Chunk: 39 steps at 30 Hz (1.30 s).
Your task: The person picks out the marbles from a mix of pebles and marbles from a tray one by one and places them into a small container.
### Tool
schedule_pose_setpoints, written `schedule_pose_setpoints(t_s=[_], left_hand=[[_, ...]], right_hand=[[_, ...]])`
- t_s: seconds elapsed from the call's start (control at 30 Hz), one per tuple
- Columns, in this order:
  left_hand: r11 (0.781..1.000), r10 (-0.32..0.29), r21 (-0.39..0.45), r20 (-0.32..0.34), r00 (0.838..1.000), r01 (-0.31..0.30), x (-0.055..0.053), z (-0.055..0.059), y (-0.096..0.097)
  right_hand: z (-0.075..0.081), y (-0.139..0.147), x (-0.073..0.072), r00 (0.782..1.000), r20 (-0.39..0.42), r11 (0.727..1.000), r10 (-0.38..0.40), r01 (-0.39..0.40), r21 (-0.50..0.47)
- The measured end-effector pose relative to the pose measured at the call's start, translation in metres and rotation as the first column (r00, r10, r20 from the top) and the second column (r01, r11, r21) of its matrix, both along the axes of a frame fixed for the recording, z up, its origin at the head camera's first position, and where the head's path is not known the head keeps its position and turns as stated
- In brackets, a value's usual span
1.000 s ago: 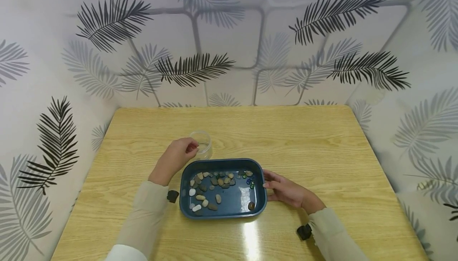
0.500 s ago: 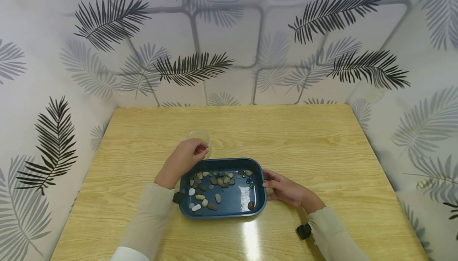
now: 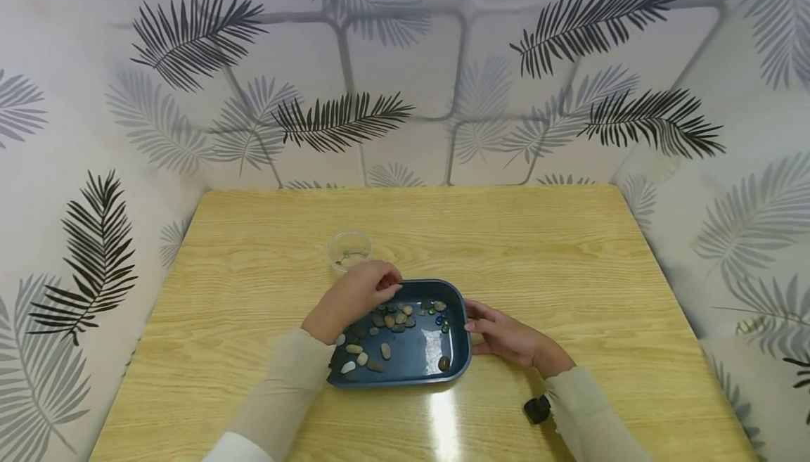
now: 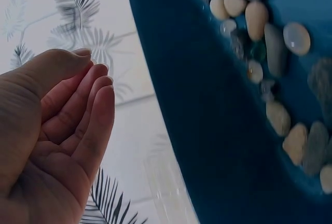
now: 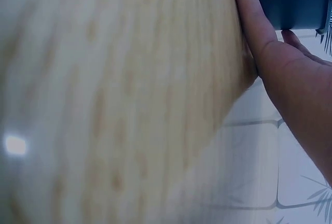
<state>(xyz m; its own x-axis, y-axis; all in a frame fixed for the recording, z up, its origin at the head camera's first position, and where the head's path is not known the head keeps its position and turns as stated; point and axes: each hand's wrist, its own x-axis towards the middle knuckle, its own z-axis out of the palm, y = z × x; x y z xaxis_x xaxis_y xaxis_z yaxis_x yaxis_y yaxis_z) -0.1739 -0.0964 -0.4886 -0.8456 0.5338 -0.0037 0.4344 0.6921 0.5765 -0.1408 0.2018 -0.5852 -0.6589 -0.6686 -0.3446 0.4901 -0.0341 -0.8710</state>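
Observation:
My left hand (image 3: 363, 290) hovers over the back left of a dark blue tray (image 3: 405, 380), fingers loosely curled; in the left wrist view no item shows between its fingertips (image 4: 104, 73). Several pebbles (image 3: 400, 319) lie on the tray's bottom, grey, tan and white. Small green and blue glass beads (image 3: 443, 321) sit near its right end. My right hand (image 3: 506, 335) rests against the tray's right end wall, fingers spread and thumb tip at the rim. Just behind the left hand stands a clear round cup (image 3: 350, 237) with a few small bits inside, one greenish.
Everything stands on a wood-grain table (image 3: 538, 258). A leaf-patterned wall covering (image 3: 443, 61) rises behind it and at both sides. One brown pebble (image 3: 444, 363) lies apart at the tray's front right.
My left hand has moved right and nearer, from the cup to above the tray, uncovering the cup and hiding the tray's left end. My right hand has stayed at the tray.

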Motion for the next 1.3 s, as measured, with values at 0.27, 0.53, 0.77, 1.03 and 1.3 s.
schedule_pose_setpoints(t_s=[0.27,0.53,0.77,1.03,1.3], left_hand=[[0.997,-0.078,-0.019,0.016,0.997,0.078,0.005,-0.001,0.015],[0.992,-0.114,-0.041,0.049,0.992,0.116,0.005,-0.011,0.024],[0.988,-0.146,-0.034,0.094,0.985,0.149,0.006,-0.014,0.031],[0.982,-0.178,-0.049,0.108,0.978,0.185,0.007,-0.021,0.040],[0.977,-0.190,-0.074,0.134,0.973,0.201,0.007,-0.027,0.047]], right_hand=[[0.003,-0.001,0.001,1.000,0.018,1.000,-0.016,0.016,-0.023],[0.007,-0.003,0.002,0.998,0.054,0.998,-0.030,0.033,-0.060],[0.010,-0.004,0.002,0.998,0.060,0.997,-0.034,0.038,-0.066],[0.013,-0.005,0.003,0.997,0.067,0.998,-0.042,0.046,-0.052],[0.016,-0.005,0.004,0.996,0.085,0.998,-0.032,0.036,-0.054]])
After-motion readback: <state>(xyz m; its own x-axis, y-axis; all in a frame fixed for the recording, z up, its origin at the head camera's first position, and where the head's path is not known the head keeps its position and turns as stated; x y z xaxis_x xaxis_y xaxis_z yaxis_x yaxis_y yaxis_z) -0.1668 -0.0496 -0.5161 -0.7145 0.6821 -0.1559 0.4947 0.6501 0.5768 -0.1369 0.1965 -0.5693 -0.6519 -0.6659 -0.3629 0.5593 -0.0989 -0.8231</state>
